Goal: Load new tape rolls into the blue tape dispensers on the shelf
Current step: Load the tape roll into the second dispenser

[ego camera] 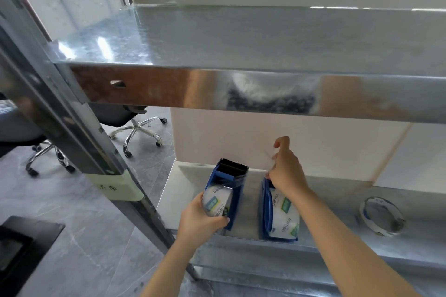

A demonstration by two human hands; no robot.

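Two blue tape dispensers stand on the lower metal shelf [337, 243]. The left dispenser [235, 176] has a black serrated blade at its far end. My left hand [200, 218] grips the clear tape roll [217, 201] that sits in it, with a strip of tape running up toward the blade. The right dispenser [265, 210] holds another clear tape roll [284, 214] with green labels. My right hand [286, 169] is at that dispenser's far end, fingers pinched on a clear strip of tape [270, 155] pulled upward. Its blade is hidden by the hand.
An empty cardboard tape core [382, 216] lies on the shelf to the right. The upper metal shelf [241, 89] juts out overhead. A slanted metal upright [72, 116] stands at left. Office chairs [135, 128] sit on the grey floor beyond.
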